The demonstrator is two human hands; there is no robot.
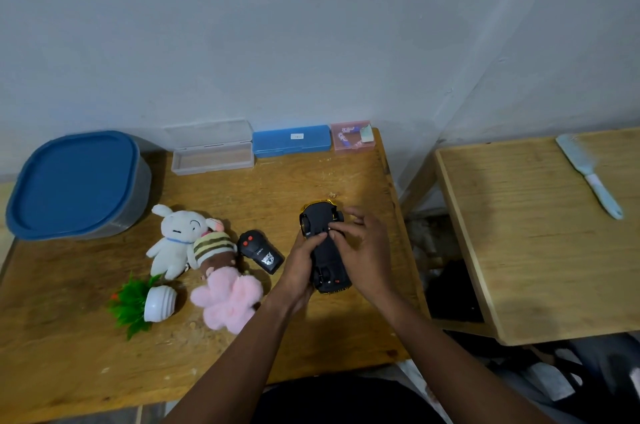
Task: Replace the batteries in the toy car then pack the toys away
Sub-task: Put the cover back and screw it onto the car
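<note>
Wooden bench [311, 181] against grey wall [311, 25]. Toy car [323, 243], underside up; left hand [301, 268] and right hand [363, 250], each grip closed around it.

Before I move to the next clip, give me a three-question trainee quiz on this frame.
1. True or false: the car is held wheels-up, underside to the camera.
2. Which lies nearest the car on the table? A) remote B) brush C) blue tub
3. Which case at the wall stands open?

Key
1. True: left hand and right hand both hold it, thumbs on the black underside.
2. A.
3. The clear case; the blue case and pink case are shut.
</note>
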